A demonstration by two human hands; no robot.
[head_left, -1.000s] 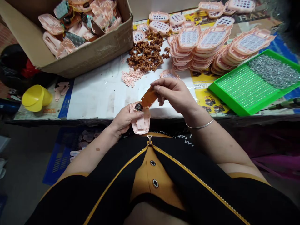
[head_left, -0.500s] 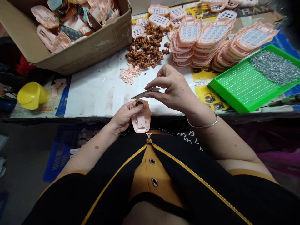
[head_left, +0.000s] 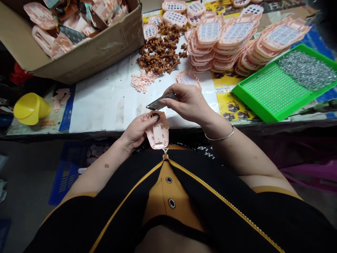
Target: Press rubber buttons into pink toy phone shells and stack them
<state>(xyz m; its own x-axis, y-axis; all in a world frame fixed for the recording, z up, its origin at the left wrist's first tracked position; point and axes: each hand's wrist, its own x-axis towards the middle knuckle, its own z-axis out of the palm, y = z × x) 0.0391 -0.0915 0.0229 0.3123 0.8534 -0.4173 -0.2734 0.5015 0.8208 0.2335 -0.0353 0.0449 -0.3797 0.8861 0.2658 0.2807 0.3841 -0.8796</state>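
Note:
My left hand (head_left: 137, 130) is closed on a pink plastic shell (head_left: 158, 135), held inner side up just off the table's front edge. Its thumb presses on a round black part (head_left: 156, 117) at the shell's top, which looks like a small speaker. My right hand (head_left: 188, 103) pinches a dark circuit board (head_left: 162, 101) between thumb and fingers, tilted just above the shell. A thin wire seems to run from the board down to the round part. Behind my right hand a pink front shell with key holes (head_left: 189, 78) lies on the white sheet.
Stacks of pink shells (head_left: 210, 31) stand at the back. Brown plastic parts (head_left: 160, 49) and tiny pink pieces (head_left: 143, 80) lie in heaps. A green tray (head_left: 260, 102) of screws is at right, a cardboard box (head_left: 97, 52) at back left, a yellow cup (head_left: 31, 108) at left.
My right hand has tilted the circuit board so more of its dark face shows, and has dropped slightly. The front shell behind that hand has come into view. The whole view has shifted a little.

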